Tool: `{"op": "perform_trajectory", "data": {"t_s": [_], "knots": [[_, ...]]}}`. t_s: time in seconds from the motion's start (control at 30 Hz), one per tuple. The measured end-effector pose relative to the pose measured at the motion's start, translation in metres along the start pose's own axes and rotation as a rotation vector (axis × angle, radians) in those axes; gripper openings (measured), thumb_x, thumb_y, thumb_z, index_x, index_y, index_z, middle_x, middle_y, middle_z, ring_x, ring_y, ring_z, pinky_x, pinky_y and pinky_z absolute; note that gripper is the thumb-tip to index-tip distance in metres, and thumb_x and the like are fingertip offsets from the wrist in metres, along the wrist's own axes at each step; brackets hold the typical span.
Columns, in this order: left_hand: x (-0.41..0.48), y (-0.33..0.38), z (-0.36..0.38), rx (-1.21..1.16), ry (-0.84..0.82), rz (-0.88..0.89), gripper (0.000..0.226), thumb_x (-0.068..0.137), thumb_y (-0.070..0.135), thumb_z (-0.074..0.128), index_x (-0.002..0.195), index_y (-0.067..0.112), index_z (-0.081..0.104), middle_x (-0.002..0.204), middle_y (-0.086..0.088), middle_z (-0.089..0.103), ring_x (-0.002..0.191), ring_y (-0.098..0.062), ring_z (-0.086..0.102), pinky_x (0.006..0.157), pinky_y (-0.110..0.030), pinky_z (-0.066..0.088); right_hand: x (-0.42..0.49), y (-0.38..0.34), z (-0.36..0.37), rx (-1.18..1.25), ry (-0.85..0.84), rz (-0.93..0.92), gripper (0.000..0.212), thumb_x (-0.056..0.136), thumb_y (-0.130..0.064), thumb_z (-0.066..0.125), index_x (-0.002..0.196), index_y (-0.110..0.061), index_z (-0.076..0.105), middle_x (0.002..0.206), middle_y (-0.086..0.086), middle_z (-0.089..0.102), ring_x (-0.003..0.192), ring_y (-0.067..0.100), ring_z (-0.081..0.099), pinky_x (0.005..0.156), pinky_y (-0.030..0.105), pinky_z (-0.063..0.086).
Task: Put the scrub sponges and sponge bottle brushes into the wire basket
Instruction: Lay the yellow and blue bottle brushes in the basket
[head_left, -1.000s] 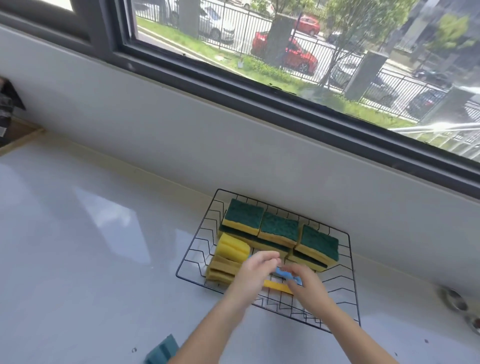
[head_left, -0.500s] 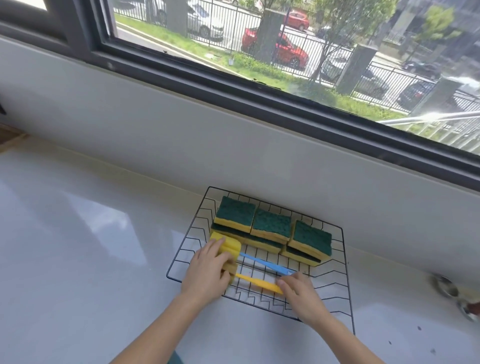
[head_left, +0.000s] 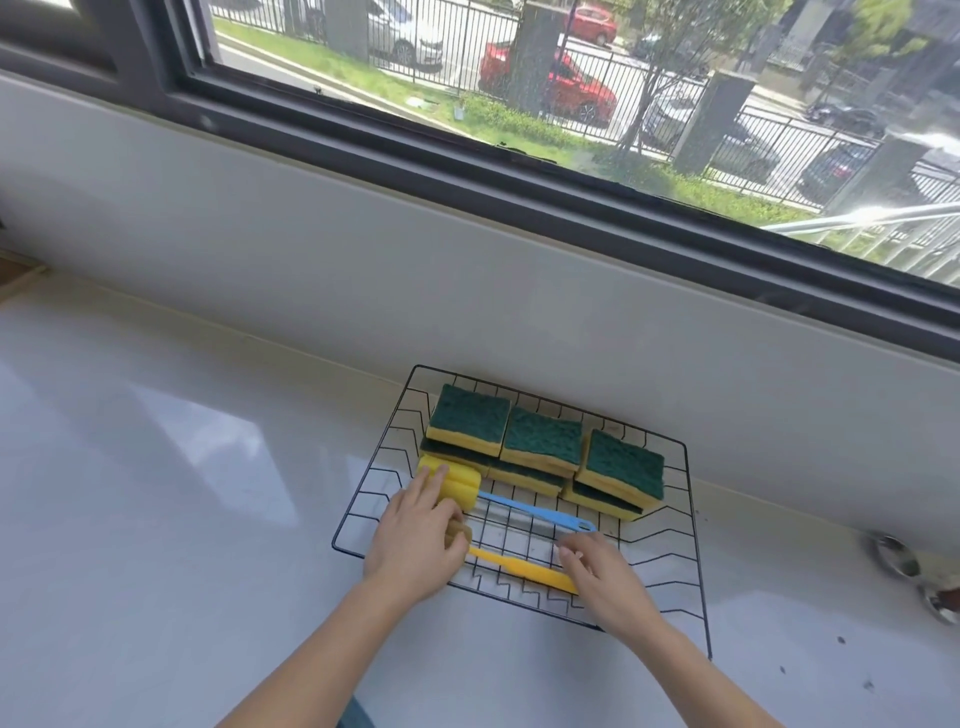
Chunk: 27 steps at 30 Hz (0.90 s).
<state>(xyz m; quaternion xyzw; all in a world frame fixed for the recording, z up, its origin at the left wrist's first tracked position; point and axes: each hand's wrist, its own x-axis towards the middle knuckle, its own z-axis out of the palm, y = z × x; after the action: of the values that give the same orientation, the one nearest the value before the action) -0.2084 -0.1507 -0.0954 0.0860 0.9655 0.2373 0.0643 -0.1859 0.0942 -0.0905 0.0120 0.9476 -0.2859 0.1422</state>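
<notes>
A black wire basket (head_left: 693, 540) stands on the white counter under the window. Several green-and-yellow scrub sponges (head_left: 543, 440) are stacked in a row along its back. In front of them lie two sponge bottle brushes, one with a blue handle (head_left: 537, 514) and one with a yellow handle (head_left: 519, 566). My left hand (head_left: 415, 540) rests on their yellow sponge heads (head_left: 457, 480) at the basket's left side. My right hand (head_left: 602, 577) touches the end of the yellow handle with its fingers spread.
The white counter (head_left: 156, 519) runs to a low white wall below a dark window frame (head_left: 519, 171). Two round metal fittings (head_left: 896, 556) sit at the right edge. A few dark specks lie on the counter at the lower right.
My two hands have moved apart from the basket's middle. The left went to the sponge heads, the right to the handle ends. The brushes now lie flat in the basket.
</notes>
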Motion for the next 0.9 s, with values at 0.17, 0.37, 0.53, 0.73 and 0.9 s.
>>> {"op": "perform_trajectory", "data": {"t_s": [0.17, 0.37, 0.53, 0.73, 0.9], "knots": [[0.004, -0.003, 0.003, 0.036, -0.050, -0.004, 0.049, 0.087, 0.045, 0.037, 0.131, 0.023, 0.044, 0.160, 0.003, 0.006, 0.147, -0.016, 0.000, 0.118, -0.040, 0.015, 0.004, 0.001, 0.000, -0.015, -0.113, 0.082, 0.050, 0.098, -0.041, 0.034, 0.143, -0.019, 0.032, 0.136, 0.000, 0.044, 0.126, 0.020, 0.043, 0.104, 0.035, 0.036], [0.006, -0.003, 0.002, 0.039, -0.074, -0.016, 0.055, 0.088, 0.047, 0.036, 0.138, 0.025, 0.039, 0.160, 0.003, 0.004, 0.147, -0.016, -0.003, 0.118, -0.041, 0.013, 0.010, -0.001, -0.002, 0.016, -0.106, 0.094, 0.037, 0.098, -0.036, 0.036, 0.127, -0.017, 0.051, 0.126, 0.004, 0.051, 0.118, 0.019, 0.046, 0.096, 0.031, 0.037], [-0.003, 0.007, -0.016, -0.142, 0.041, 0.023, 0.051, 0.089, 0.034, 0.048, 0.138, 0.023, 0.041, 0.159, 0.002, 0.011, 0.147, -0.015, 0.002, 0.119, -0.042, 0.008, -0.001, -0.009, -0.014, 0.028, -0.003, 0.086, 0.035, 0.097, -0.040, 0.037, 0.122, -0.022, 0.054, 0.114, -0.003, 0.061, 0.101, 0.014, 0.056, 0.087, 0.039, 0.052], [-0.064, 0.029, -0.033, -0.467, 0.200, 0.008, 0.037, 0.088, 0.020, 0.054, 0.125, 0.025, 0.054, 0.136, 0.007, 0.053, 0.127, -0.008, 0.044, 0.107, -0.027, 0.036, -0.049, -0.023, -0.014, 0.028, 0.258, -0.125, 0.018, 0.095, -0.027, 0.045, 0.107, -0.029, 0.059, 0.101, -0.016, 0.059, 0.093, 0.000, 0.053, 0.079, 0.027, 0.048], [-0.139, 0.049, -0.024, -0.495, 0.095, 0.008, 0.023, 0.087, 0.022, 0.054, 0.106, 0.032, 0.063, 0.107, 0.021, 0.064, 0.096, 0.004, 0.057, 0.086, -0.019, 0.046, -0.098, -0.048, 0.004, 0.169, 0.122, -0.194, 0.029, 0.091, -0.010, 0.046, 0.089, -0.035, 0.062, 0.090, -0.019, 0.063, 0.088, 0.003, 0.058, 0.074, 0.030, 0.051]]}}
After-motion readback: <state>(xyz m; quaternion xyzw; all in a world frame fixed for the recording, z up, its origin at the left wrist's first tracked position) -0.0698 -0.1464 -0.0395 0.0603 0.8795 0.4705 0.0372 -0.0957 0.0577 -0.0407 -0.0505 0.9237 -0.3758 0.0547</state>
